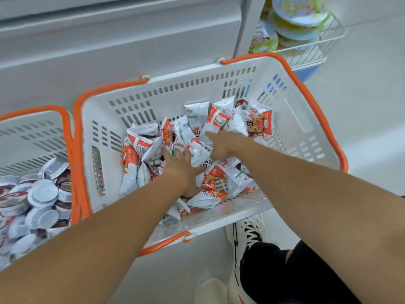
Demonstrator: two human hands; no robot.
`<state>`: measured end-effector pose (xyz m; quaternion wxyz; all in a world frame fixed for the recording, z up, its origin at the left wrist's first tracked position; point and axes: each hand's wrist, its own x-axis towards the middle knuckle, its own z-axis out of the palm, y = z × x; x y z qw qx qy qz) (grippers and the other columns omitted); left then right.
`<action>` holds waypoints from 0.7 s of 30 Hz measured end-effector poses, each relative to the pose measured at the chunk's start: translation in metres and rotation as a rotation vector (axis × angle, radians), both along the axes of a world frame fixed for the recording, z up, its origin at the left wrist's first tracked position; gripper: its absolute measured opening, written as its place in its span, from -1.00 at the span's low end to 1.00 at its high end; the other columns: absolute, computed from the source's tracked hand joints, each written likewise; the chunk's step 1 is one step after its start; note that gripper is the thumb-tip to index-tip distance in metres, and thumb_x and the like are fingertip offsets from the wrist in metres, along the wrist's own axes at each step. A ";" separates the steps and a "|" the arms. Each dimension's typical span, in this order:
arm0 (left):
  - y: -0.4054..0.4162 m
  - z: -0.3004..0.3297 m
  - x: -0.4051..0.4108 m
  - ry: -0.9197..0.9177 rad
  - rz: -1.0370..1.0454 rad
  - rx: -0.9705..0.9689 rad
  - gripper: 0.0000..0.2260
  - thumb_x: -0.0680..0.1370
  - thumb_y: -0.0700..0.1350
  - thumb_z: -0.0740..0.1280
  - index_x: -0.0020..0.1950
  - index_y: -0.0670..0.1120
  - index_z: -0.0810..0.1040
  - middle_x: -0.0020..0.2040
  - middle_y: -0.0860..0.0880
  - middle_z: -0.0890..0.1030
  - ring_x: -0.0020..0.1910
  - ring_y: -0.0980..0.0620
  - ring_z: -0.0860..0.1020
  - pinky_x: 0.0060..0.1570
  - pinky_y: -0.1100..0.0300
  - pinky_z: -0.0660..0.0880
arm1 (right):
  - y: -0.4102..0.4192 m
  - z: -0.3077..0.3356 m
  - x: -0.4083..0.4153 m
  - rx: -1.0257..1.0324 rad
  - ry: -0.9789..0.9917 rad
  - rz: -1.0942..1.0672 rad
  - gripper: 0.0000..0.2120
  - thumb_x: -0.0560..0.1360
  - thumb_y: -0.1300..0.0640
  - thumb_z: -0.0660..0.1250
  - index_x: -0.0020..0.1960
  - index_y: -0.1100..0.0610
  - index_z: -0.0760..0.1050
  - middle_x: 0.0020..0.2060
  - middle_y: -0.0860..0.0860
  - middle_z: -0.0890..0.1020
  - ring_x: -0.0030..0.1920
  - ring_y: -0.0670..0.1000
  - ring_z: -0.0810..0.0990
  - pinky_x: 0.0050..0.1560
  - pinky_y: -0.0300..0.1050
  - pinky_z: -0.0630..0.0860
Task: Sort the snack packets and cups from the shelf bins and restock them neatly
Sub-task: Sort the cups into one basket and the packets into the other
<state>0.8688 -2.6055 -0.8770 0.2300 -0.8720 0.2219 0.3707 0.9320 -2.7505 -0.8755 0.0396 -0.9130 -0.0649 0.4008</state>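
a: where are the hands?
b: left hand (182,170) lies nearer, fingers spread flat on the snack packets (197,150) heaped in the basket (306,132).
a: and the right hand (221,143)?
b: farther in, its grip can't be told, reaching up-left at a packet standing just beyond its fingertip.

There is one view, and it comes from my head, looking forward and steeply down along my own forearms. It sits close above the white basket (219,80) with orange handles, which fills the middle of the frame, its far wall towards the top. My left hand (180,170) and right hand (221,145) reach into it from the bottom edge. Left of the basket a second basket (32,128) is cut by the frame edge; beyond its far right corner hangs a wire rack (326,47); below it my shoe (247,233) shows on the floor.
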 end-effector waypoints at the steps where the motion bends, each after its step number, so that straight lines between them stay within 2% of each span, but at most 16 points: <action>1: 0.000 0.001 0.002 -0.012 -0.006 0.021 -0.31 0.53 0.44 0.07 0.59 0.28 -0.07 0.61 -0.21 -0.13 0.54 -0.39 -0.08 0.37 -0.51 -0.09 | 0.003 -0.015 -0.011 -0.087 0.007 0.060 -0.20 0.53 -0.03 0.31 0.62 -0.05 -0.09 0.59 0.11 0.00 0.56 0.27 0.01 0.47 0.29 0.18; 3: 0.009 0.004 0.006 -0.028 -0.013 0.042 -0.28 0.50 0.45 0.14 0.59 0.24 0.04 0.61 -0.19 -0.10 0.54 -0.36 -0.07 0.40 -0.47 -0.07 | 0.014 -0.032 -0.030 -0.211 0.044 0.114 -0.17 0.50 -0.03 0.30 0.61 0.05 -0.08 0.59 0.11 -0.08 0.55 0.29 -0.16 0.45 0.43 0.06; 4: 0.017 0.006 0.009 -0.026 -0.011 0.036 -0.26 0.48 0.47 0.15 0.58 0.22 0.10 0.61 -0.17 -0.10 0.55 -0.33 -0.08 0.42 -0.44 -0.08 | 0.020 -0.037 -0.033 -0.235 0.107 0.153 -0.20 0.49 0.01 0.29 0.59 0.13 -0.03 0.58 0.13 0.00 0.55 0.29 -0.09 0.43 0.41 0.09; 6: 0.033 0.014 0.014 0.004 0.030 -0.023 -0.27 0.44 0.50 0.16 0.54 0.20 0.24 0.62 -0.11 -0.06 0.56 -0.27 -0.07 0.46 -0.36 -0.09 | 0.037 -0.024 -0.032 -0.143 0.263 0.211 -0.47 0.52 0.12 0.28 0.45 0.23 0.29 0.37 0.18 0.39 0.39 0.22 0.35 0.30 0.12 0.37; 7: 0.040 0.020 0.016 0.014 0.070 -0.079 -0.30 0.44 0.50 0.16 0.50 0.20 0.32 0.61 -0.09 0.02 0.55 -0.24 -0.02 0.48 -0.31 -0.05 | 0.044 -0.017 -0.030 -0.049 0.326 0.204 -0.56 0.54 0.17 0.28 0.40 0.24 0.38 0.29 0.17 0.48 0.30 0.19 0.46 0.22 0.00 0.43; 8: 0.043 0.027 0.019 0.004 0.109 -0.154 -0.35 0.44 0.49 0.17 0.42 0.19 0.43 0.56 -0.10 0.16 0.52 -0.23 0.09 0.48 -0.27 0.04 | 0.048 -0.012 -0.029 0.049 0.358 0.166 -0.57 0.55 0.21 0.28 0.40 0.24 0.40 0.29 0.18 0.51 0.29 0.20 0.49 0.22 -0.02 0.45; 10: 0.043 0.035 0.026 -0.115 0.147 -0.327 -0.41 0.43 0.46 0.18 0.23 0.10 0.56 0.31 -0.08 0.43 0.36 -0.19 0.33 0.37 -0.19 0.28 | 0.049 -0.002 -0.029 0.176 0.402 0.087 -0.53 0.51 0.27 0.30 0.42 0.21 0.40 0.32 0.18 0.50 0.29 0.20 0.48 0.28 0.00 0.44; 11: 0.041 0.036 0.027 -0.182 0.128 -0.377 -0.40 0.43 0.46 0.19 0.25 0.07 0.52 0.27 -0.07 0.46 0.33 -0.17 0.37 0.33 -0.18 0.31 | 0.045 0.000 -0.028 0.214 0.399 0.051 -0.54 0.50 0.28 0.32 0.40 0.20 0.42 0.31 0.18 0.51 0.28 0.20 0.48 0.27 -0.01 0.43; 12: 0.040 0.034 0.027 -0.206 0.093 -0.395 -0.36 0.42 0.46 0.21 0.36 0.10 0.43 0.36 -0.07 0.41 0.38 -0.18 0.32 0.35 -0.20 0.27 | 0.039 0.003 -0.024 0.245 0.391 0.027 -0.58 0.51 0.26 0.35 0.36 0.21 0.46 0.28 0.19 0.53 0.25 0.20 0.49 0.23 -0.01 0.45; 14: 0.041 0.024 0.018 -0.111 0.024 -0.320 -0.19 0.41 0.47 0.23 0.58 0.20 0.08 0.61 -0.05 0.06 0.56 -0.21 0.01 0.46 -0.32 0.00 | 0.028 0.013 -0.009 0.314 0.317 -0.098 -0.69 0.52 0.21 0.38 0.25 0.22 0.56 0.19 0.18 0.60 0.11 0.12 0.59 0.12 0.01 0.58; 16: 0.043 0.013 0.008 0.008 0.010 -0.205 -0.12 0.43 0.50 0.17 0.60 0.24 -0.17 0.63 -0.01 -0.20 0.58 -0.20 -0.25 0.44 -0.38 -0.27 | 0.028 0.026 0.010 0.339 0.075 -0.191 -0.77 0.53 0.21 0.35 0.17 0.23 0.62 0.08 0.15 0.68 -0.08 0.04 0.65 -0.08 -0.05 0.64; 17: 0.042 0.009 0.006 0.041 0.026 -0.180 -0.13 0.43 0.53 0.11 0.59 0.25 -0.20 0.62 -0.01 -0.24 0.57 -0.19 -0.30 0.42 -0.38 -0.32 | 0.030 0.030 0.022 0.304 -0.106 -0.147 -0.76 0.54 0.22 0.32 0.17 0.23 0.61 0.09 0.15 0.67 -0.05 0.06 0.66 -0.04 -0.04 0.63; 19: 0.038 0.009 0.008 0.083 0.077 -0.163 -0.15 0.41 0.57 0.00 0.59 0.25 -0.15 0.62 0.00 -0.23 0.57 -0.18 -0.31 0.41 -0.39 -0.33 | 0.035 0.034 0.034 0.203 -0.284 0.020 -0.63 0.55 0.16 0.35 0.34 0.17 0.51 0.29 0.13 0.56 0.25 0.14 0.55 0.25 0.01 0.50; 21: 0.036 0.015 0.014 0.106 0.114 -0.150 -0.16 0.40 0.60 -0.06 0.60 0.25 -0.08 0.63 0.01 -0.19 0.58 -0.16 -0.29 0.42 -0.38 -0.33 | 0.034 0.026 0.032 0.077 -0.196 0.061 -0.30 0.50 -0.07 0.43 0.55 0.02 0.24 0.51 0.14 0.30 0.50 0.22 0.24 0.49 0.15 0.24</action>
